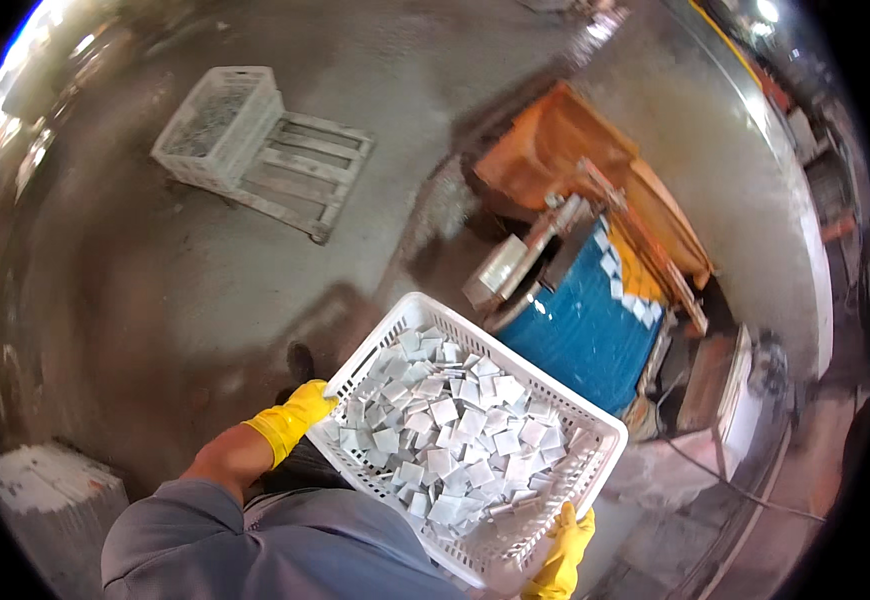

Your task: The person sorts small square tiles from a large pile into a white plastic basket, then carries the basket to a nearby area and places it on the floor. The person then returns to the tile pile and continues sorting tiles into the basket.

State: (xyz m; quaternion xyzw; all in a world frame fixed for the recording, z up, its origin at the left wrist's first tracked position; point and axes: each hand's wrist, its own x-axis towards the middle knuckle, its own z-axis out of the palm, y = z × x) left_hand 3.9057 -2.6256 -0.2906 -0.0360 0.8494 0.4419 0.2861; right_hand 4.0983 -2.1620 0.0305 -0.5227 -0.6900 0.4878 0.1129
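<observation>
A white plastic basket [610, 432] with slotted walls is held in front of my body, tilted across the view. Many small square pale stone tiles [445, 410] lie loose in it. My left hand [305, 408], in a yellow rubber glove, grips the basket's left end at the rim. At the opposite end my right hand [565, 555], gloved the same way, is closed on the rim near the lower right corner. The basket hides some of the fingers of both hands.
Beyond the basket, a blue conveyor belt [580, 320] carries a few tiles beside an orange chute [555, 145]. A wooden pallet [305, 170] on the wet floor bears another white basket [220, 120]. Pale stacked slabs [55, 490] stand at lower left; a cable [725, 485] runs at right.
</observation>
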